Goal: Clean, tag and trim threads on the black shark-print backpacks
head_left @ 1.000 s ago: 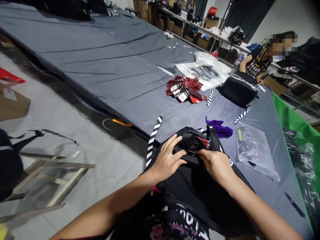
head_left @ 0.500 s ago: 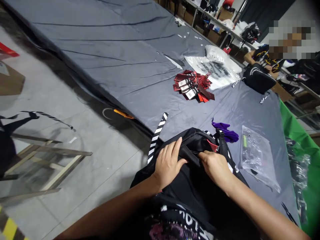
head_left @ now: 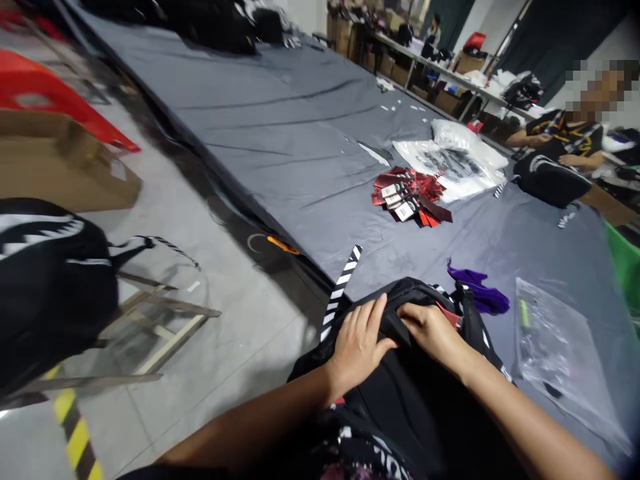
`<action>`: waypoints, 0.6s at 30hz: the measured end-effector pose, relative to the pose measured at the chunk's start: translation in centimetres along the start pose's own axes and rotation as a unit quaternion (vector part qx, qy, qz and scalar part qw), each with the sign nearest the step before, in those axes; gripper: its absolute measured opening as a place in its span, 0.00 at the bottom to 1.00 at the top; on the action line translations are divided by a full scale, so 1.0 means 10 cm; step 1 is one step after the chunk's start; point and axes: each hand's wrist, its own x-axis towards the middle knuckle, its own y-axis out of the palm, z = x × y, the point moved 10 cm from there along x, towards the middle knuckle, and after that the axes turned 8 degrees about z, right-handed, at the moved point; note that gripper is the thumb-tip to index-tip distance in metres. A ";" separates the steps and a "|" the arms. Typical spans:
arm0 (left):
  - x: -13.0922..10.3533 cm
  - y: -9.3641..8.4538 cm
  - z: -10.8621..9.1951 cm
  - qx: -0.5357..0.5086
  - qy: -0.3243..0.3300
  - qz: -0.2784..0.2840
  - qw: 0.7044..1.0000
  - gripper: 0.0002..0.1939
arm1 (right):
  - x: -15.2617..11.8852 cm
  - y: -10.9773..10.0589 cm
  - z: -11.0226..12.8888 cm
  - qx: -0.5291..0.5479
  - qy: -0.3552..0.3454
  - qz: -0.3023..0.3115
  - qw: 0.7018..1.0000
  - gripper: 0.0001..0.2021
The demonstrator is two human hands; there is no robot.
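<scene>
The person's left hand (head_left: 357, 347) and right hand (head_left: 433, 330) are bare, as are both forearms (head_left: 525, 413), slim and smooth in outline. At the bottom centre of the frame shows a black top (head_left: 310, 447) printed with chunky white lettering (head_left: 390, 460), partly cut off, beside a speckled purplish-pink patch (head_left: 340, 471). A dark sleeve edge (head_left: 170, 473) shows at lower left.

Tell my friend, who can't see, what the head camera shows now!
A person's left hand and right hand touch a black bag at a gray-covered table. Red tags, purple cloth and a clear plastic bag lie there.
</scene>
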 end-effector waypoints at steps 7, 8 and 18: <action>0.02 0.04 0.04 -0.016 -0.012 0.024 1.000 0.51 | 0.06 0.04 -0.15 0.060 -0.010 -0.008 0.998 0.13; 0.02 0.05 0.04 -0.018 -0.012 0.026 0.999 0.52 | 0.07 0.03 -0.17 0.069 -0.004 -0.013 0.997 0.15; 0.02 0.09 0.03 -0.009 -0.015 0.038 0.999 0.53 | 0.12 0.02 -0.30 -0.022 0.063 -0.058 0.996 0.13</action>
